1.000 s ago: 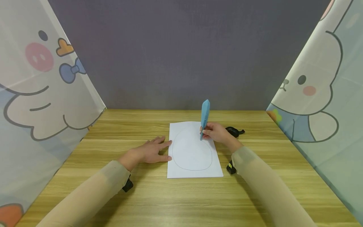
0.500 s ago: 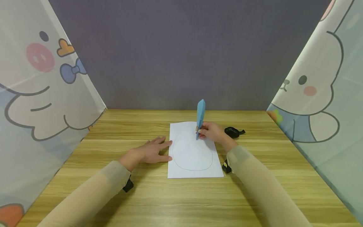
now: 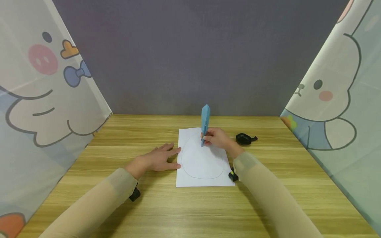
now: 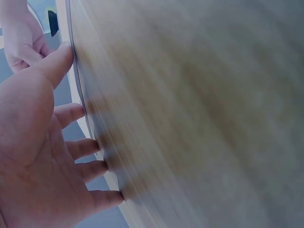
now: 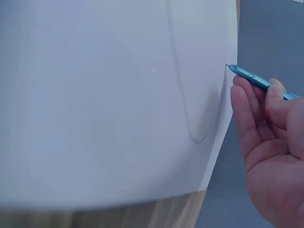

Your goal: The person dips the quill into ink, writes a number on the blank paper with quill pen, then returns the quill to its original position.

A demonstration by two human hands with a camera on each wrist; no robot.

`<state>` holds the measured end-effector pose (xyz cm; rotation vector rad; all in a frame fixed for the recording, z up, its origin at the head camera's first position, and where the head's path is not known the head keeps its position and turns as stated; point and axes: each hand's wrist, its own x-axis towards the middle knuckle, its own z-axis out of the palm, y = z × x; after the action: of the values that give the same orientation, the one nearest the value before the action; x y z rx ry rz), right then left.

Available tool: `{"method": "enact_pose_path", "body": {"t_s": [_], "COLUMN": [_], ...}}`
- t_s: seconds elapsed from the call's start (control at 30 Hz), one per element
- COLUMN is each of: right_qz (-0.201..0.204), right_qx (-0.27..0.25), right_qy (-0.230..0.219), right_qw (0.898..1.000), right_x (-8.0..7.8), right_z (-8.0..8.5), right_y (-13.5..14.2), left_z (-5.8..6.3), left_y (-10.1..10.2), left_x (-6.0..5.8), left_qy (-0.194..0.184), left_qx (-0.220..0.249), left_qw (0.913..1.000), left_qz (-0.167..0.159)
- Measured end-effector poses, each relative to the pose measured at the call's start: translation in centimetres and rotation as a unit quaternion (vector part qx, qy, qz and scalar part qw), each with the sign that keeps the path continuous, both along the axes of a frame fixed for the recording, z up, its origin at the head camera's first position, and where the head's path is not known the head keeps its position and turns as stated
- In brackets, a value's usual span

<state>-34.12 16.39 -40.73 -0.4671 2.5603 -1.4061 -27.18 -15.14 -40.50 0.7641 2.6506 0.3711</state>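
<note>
A sheet of white paper (image 3: 193,181) lies on the wooden table, with a large, thin rounded outline drawn on it. My right hand (image 3: 218,137) pinches a light-blue pen (image 3: 205,119) whose wide, feather-shaped upper end points up. In the right wrist view the tip of the pen (image 5: 241,71) meets the end of the curved line on the paper (image 5: 109,118). My left hand (image 3: 160,158) lies spread at the paper's left edge, thumb and index finger touching it. In the left wrist view the fingertips of the left hand (image 4: 42,156) rest on the surface, holding nothing.
A black rounded object with a short tail (image 3: 243,139) lies right of the paper. Small black devices sit under both wrists. A dark grey panel (image 3: 196,59) stands behind the wooden table (image 3: 178,211), and cartoon-printed cloths hang at both sides.
My right hand has slid left across the upper part of the paper with the pen, uncovering more of the black object. The left hand has stayed in place.
</note>
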Motion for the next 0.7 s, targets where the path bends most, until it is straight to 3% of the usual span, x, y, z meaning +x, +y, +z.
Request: {"method": "enact_pose_path", "body": {"t_s": [0.7], "right_qz": [0.036], "right_qx": [-0.022], "right_qy": [-0.012], "right_qw": [0.999], "right_x": [-0.1], "right_z": [-0.1], "right_y": [-2.5], "left_z": [0.1], "left_y": [0.2], "left_x": [-0.1], "left_qy": [-0.006], "left_qx": [-0.004], "left_qw": [0.9999], "left_qz": [0.012]}}
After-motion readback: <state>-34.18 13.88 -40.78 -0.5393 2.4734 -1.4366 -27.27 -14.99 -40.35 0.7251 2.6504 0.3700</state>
